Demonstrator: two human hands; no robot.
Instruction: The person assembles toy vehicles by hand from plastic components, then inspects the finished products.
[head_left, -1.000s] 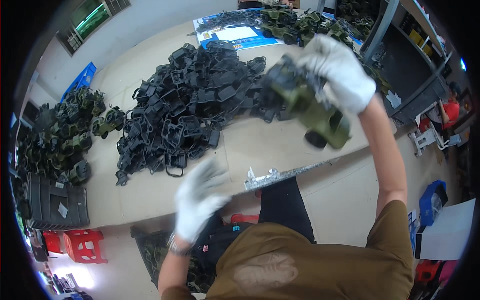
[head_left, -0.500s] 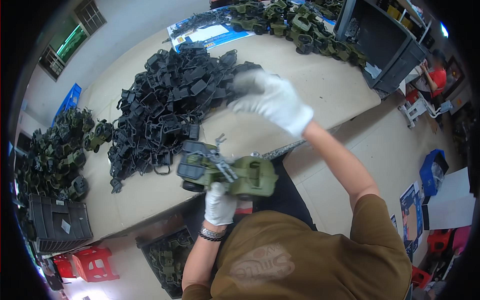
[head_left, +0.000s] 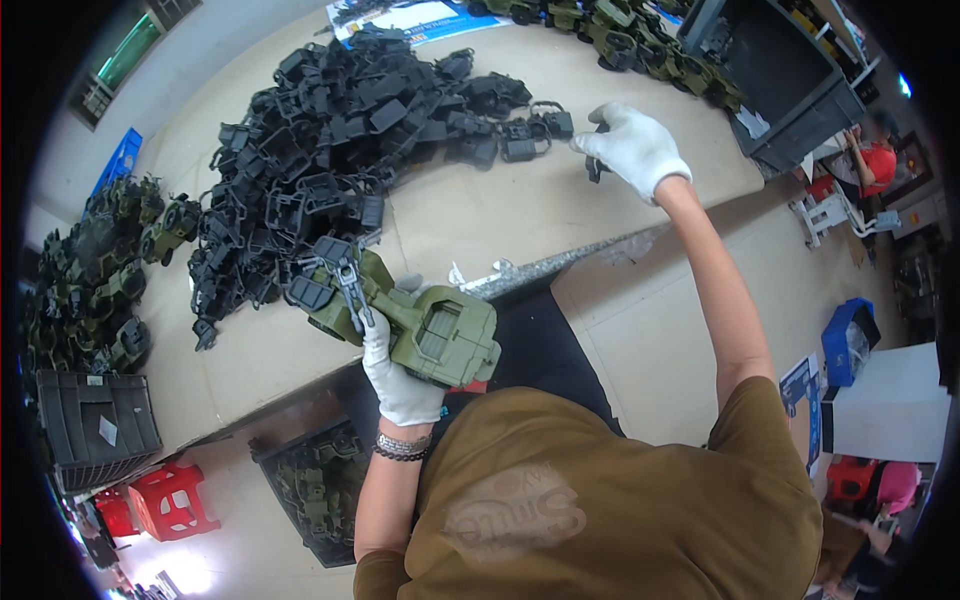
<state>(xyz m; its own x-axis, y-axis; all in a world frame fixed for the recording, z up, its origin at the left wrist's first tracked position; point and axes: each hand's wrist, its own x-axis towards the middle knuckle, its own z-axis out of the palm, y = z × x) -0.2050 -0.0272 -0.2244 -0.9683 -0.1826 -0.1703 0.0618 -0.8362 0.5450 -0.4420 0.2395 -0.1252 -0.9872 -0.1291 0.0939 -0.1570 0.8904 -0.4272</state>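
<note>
My left hand [head_left: 395, 385], in a white glove, grips an olive-green toy jeep [head_left: 452, 338] over the table's front edge. A lighter grey gun-shaped piece [head_left: 350, 285] and dark grey boxy parts lie across the jeep's far-left end. Over the table to the right, my gloved right hand [head_left: 640, 150] is closed on a small dark grey plastic part [head_left: 596, 167], mostly hidden by the fingers. Between the hands and farther back spreads a heap of dark grey plastic parts [head_left: 340, 150]; a few loose ones [head_left: 525, 140] lie just left of my right hand.
Green toy vehicles are piled at the left [head_left: 90, 270] and far right [head_left: 640, 50]. A grey crate [head_left: 100, 420] stands at the left, another crate [head_left: 790, 90] lies on its side at the far right. Below the table are a bin of toys [head_left: 315, 490] and a red stool [head_left: 170, 505].
My right hand has moved right, away from the heap, and now has a dark part in it. Some parts now lie farther right. My left hand has turned and tilted the jeep.
</note>
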